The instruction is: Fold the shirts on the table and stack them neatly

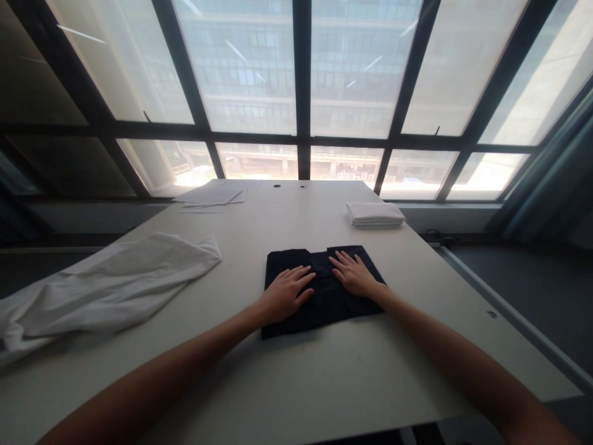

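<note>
A dark navy piece of folded cloth (319,303), perhaps a garment, lies flat on the white table (259,383) in front of me. Its two sides are folded in toward the middle, with a narrow gap between the flaps at the far edge. My left hand (290,293) rests palm down on the left flap, fingers stretched out. On the right flap lies my right hand (354,274), also flat with its fingers spread. Neither hand grips the cloth.
A crumpled white cloth (115,284) spreads over the table's left side. Paper sheets (213,194) lie at the far left. A folded white cloth stack (375,214) sits near the far right edge. Windows (352,74) stand behind the table.
</note>
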Demonstrator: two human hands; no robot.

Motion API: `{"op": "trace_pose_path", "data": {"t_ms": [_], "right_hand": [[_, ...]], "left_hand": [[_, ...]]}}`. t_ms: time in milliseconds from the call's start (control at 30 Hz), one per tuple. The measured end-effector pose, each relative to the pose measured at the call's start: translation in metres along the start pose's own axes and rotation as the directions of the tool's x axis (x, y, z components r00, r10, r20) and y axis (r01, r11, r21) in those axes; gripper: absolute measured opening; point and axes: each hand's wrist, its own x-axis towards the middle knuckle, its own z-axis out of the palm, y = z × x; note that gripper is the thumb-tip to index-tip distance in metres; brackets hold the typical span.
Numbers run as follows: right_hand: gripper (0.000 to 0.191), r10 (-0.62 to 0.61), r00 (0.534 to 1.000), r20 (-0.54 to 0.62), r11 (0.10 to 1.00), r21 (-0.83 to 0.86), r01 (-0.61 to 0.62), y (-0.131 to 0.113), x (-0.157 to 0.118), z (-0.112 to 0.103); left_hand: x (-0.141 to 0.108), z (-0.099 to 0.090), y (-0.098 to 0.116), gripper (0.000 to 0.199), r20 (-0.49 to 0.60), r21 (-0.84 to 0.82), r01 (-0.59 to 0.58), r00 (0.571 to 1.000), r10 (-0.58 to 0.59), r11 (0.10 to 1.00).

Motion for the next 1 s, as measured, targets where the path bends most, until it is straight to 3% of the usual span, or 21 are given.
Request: {"op": "trace_pose_path", "data": {"t_ms": [133,267,433,700,900,1000], "right_hand": [[0.058,-0.001,1.000,-0.016,1.000,-0.002,0.001,-0.002,0.000,0.000],[0.058,0.004,1.000,-0.018,1.000,-0.002,-0.004,-0.002,0.000,0.001],[0.057,0.013,1.000,-0.024,1.000,0.001,-0.013,-0.002,-0.001,0.002],[0.057,0.016,0.999,-0.034,1.000,-0.023,-0.017,-0.003,0.000,0.005],[0.055,0.010,0.999,-0.034,1.000,-0.028,-0.011,-0.003,-0.001,0.004],[0.056,0.010,1.000,-0.028,1.000,-0.021,-0.011,-0.003,-0.001,0.004]], "left_hand": [[0.016,-0.010,0.001,0.041,-0.070,0.037,-0.086,0.994,0.088,0.996],[0.040,-0.027,-0.007,0.039,0.064,0.041,-0.284,0.958,0.281,0.958],[0.066,-0.039,-0.020,0.028,0.193,-0.165,-0.341,0.909,0.369,0.925],[0.079,-0.032,-0.018,0.023,0.072,-0.219,-0.374,0.915,0.397,0.901],[0.093,-0.009,-0.016,0.022,0.011,-0.167,-0.434,0.897,0.442,0.885],[0.086,0.000,-0.012,0.019,-0.045,-0.206,-0.352,0.935,0.351,0.913]]}}
